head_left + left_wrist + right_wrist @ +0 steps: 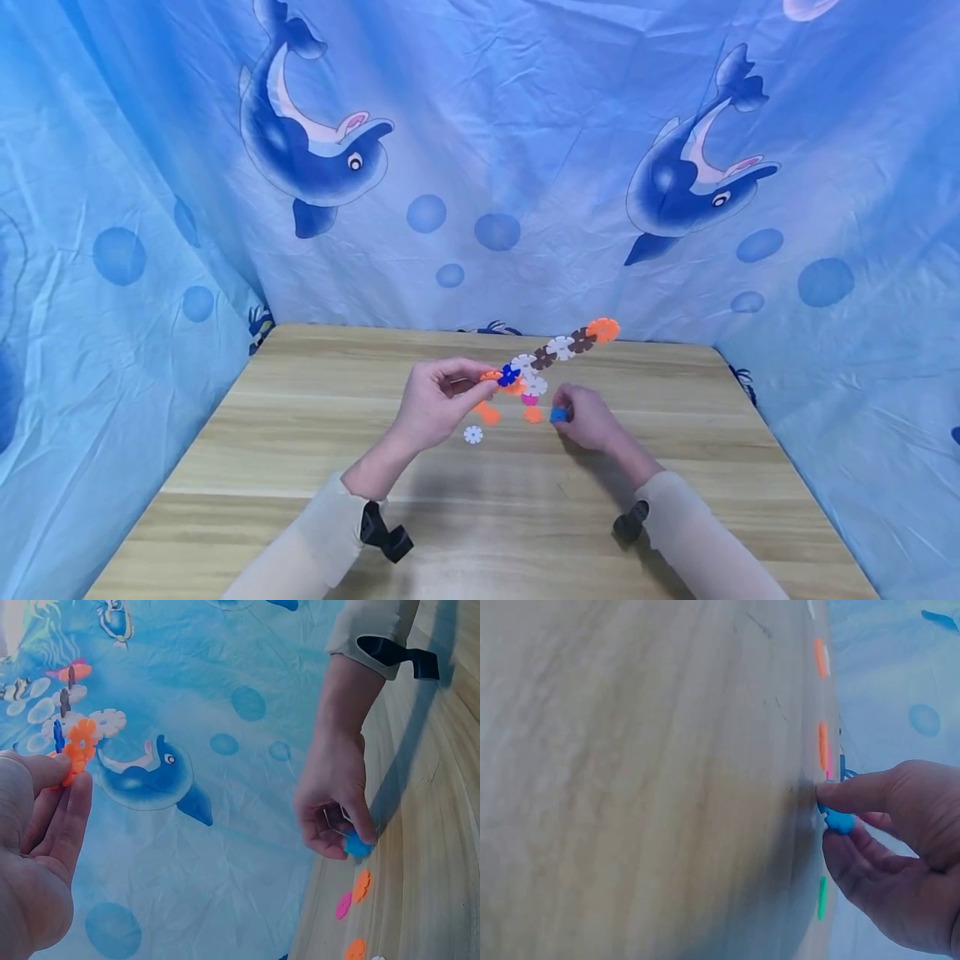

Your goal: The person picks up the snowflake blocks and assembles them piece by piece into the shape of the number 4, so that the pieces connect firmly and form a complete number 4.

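Note:
My left hand (438, 406) pinches one end of a chain of interlocking plastic snowflake discs (560, 348) between thumb and fingers. This chain is held up over the table and slants away to the far right, with white and brown discs along it and an orange one at the tip. Orange discs (83, 739) and a dark blue disc (59, 736) are close to the left fingertips. Low at the tabletop, my right hand (588, 419) pinches a light blue snowflake disc (841, 822) between thumb and fingers. Those fingers partly cover it.
Loose on the wooden table (510, 533) lie a white disc (472, 434), orange discs (532, 415) and a pink disc (343, 905). A green disc (822, 898) lies near the right hand. A blue dolphin-print curtain (495, 100) hangs behind the table and along both sides.

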A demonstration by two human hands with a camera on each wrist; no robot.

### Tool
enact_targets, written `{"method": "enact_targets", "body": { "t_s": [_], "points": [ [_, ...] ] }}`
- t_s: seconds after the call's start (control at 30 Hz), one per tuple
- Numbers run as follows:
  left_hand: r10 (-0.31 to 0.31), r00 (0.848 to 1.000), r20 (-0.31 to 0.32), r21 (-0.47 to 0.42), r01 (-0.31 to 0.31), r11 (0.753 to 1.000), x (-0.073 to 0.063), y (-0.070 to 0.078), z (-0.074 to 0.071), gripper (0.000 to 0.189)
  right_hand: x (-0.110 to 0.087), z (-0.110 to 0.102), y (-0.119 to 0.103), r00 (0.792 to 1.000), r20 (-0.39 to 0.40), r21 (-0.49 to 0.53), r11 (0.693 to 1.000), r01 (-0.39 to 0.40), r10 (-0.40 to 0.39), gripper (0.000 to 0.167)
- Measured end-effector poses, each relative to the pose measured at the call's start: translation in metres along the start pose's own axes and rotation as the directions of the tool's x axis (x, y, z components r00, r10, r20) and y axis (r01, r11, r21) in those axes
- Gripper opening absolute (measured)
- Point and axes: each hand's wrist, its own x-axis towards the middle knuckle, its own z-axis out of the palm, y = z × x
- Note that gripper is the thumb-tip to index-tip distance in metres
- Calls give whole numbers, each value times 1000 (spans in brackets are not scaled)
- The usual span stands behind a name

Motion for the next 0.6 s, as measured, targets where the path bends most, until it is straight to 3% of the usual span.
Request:
{"method": "enact_targets", "body": {
  "t_s": [0.17, 0.27, 0.33, 0.37, 0.43, 0.5, 0.6],
  "points": [
    [5, 1000, -5, 6, -5, 1000, 0, 1, -1, 17, -7, -8, -1, 999, -36, 30, 999, 42, -40, 12],
    [-7, 1000, -10, 10, 7, 1000, -1, 1, -2, 17, -16, -17, -9, 989, -130, 93, 992, 82, -69, 11],
    [-23, 1000, -17, 14, 23, 1000, -2, 2, -2, 17, -22, -25, -19, 967, -232, 126, 982, 139, -107, 10],
    [-29, 999, -19, 15, 29, 999, -2, 2, -2, 17, -26, -30, -25, 946, -292, 131, 974, 183, -139, 11],
    [-35, 999, -23, 13, 36, 999, -2, 2, -2, 18, -32, -40, -37, 886, -413, 142, 946, 293, -213, 13],
    [-36, 999, -24, 12, 36, 999, -1, 2, -2, 18, -39, -49, -50, 804, -525, 135, 905, 404, -280, 17],
    [-24, 999, -29, 7, 24, 1000, 0, 1, -1, 17, -48, -60, -67, 670, -633, 114, 809, 576, -388, 25]
  ]
}}
